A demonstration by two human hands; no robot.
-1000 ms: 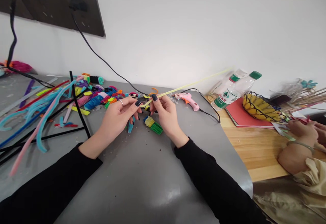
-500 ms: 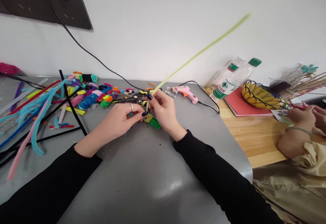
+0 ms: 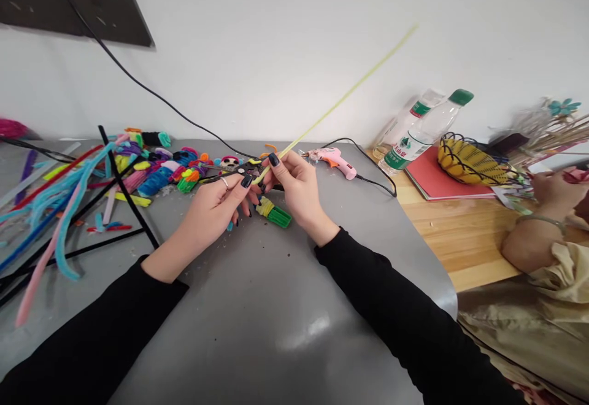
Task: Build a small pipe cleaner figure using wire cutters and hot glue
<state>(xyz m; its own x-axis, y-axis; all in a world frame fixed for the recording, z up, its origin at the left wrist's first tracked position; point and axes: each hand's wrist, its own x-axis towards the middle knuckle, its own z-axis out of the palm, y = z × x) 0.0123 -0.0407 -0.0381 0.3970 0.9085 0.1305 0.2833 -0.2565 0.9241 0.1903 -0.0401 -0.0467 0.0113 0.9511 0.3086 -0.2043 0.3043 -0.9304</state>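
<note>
A long yellow-green pipe cleaner [image 3: 340, 99] slants up to the right from my fingers. My right hand [image 3: 299, 193] pinches it between thumb and fingers. Just left of that, my left hand [image 3: 214, 215] pinches the near end of the same stem. Below my hands, on the grey table [image 3: 257, 319], lies a small bundle of green pipe cleaner [image 3: 278, 216] wrapped in yellow. Behind my fingers is a pair of pliers [image 3: 239, 172] with dark metal and yellow handles, partly hidden.
Loose pipe cleaners [image 3: 73, 196] and small fuzzy figures [image 3: 159, 178] cover the left side. A pink glue gun [image 3: 338, 162] with a cord lies at the back. Bottles [image 3: 407, 147], a red folder [image 3: 442, 178] and a yellow basket [image 3: 469, 162] stand rightward, near another person's hand [image 3: 554, 190].
My left hand has shifted up and left, drawing the stem's near end away from the green bundle. The bundle now shows more fully. The stem's far tip has swung left.
</note>
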